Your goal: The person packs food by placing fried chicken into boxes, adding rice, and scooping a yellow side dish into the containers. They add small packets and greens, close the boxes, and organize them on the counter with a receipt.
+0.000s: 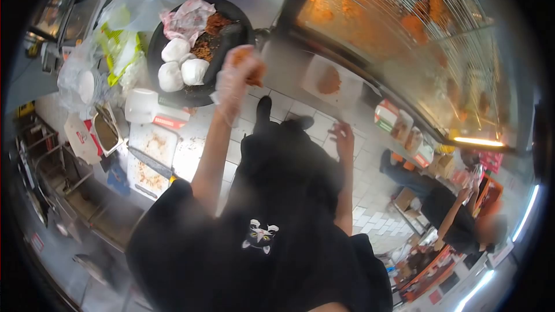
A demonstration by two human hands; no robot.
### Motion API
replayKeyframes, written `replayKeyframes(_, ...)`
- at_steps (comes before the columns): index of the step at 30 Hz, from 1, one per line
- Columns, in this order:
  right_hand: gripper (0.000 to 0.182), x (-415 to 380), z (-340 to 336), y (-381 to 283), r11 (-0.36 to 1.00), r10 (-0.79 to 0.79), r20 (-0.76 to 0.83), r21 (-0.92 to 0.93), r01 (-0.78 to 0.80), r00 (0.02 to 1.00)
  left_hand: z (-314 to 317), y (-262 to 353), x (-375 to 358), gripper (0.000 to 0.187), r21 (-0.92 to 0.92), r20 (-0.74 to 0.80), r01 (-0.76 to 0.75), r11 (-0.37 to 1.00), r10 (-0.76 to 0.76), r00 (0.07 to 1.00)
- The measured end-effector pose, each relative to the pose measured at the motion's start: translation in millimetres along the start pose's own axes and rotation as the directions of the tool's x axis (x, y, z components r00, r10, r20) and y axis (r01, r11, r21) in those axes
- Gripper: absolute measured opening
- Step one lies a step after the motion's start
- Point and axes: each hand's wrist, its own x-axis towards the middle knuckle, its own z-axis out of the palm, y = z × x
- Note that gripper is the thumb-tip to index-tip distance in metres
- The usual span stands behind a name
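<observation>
So the left hand (238, 75) is in a clear plastic glove, its grip closed around a piece of orange breaded food (252, 68), held up right at the near edge of the round black tray (167, 89). That tray is the thing to orient by: three white dough balls (182, 65) sit on it, plus brown crumbs (209, 37) and a crumpled pink-and-white paper (188, 16).

The right hand (343, 137) is well off to the right of the tray, bare, fingers loosely spread, holding nothing, hanging over the tiled floor (370, 190).

Just left of the tray there's a pile of clear plastic bags (118, 40). Below the tray on the surface sit a white lidded tub (142, 106) and a messy white cutting board (151, 159) with a knife (151, 163) across it. Right of the tray a flat orange patty (328, 80) lies on white paper, beside the glass warming case (404, 29). Another person (457, 219) stands far off to the right.
</observation>
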Motion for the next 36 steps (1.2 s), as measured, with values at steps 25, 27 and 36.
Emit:
replayKeyframes(25,0.048,50,-11,-52,0.962,-0.088,-0.083,0.251,0.107,0.993,118,-182,25,0.044,0.856,0.365,-0.361,0.371,0.062,0.929)
replayKeyframes(27,0.043,55,-25,-46,0.976,-0.207,-0.076,0.048,0.211,0.975,110,-195,31,0.045,0.846,0.337,-0.326,0.422,0.051,0.94)
replayKeyframes(36,0.062,40,-127,-133,0.712,-0.684,-0.662,-0.516,0.477,0.307,133,-182,25,0.038,0.979,0.157,-0.146,0.144,-0.067,0.985)
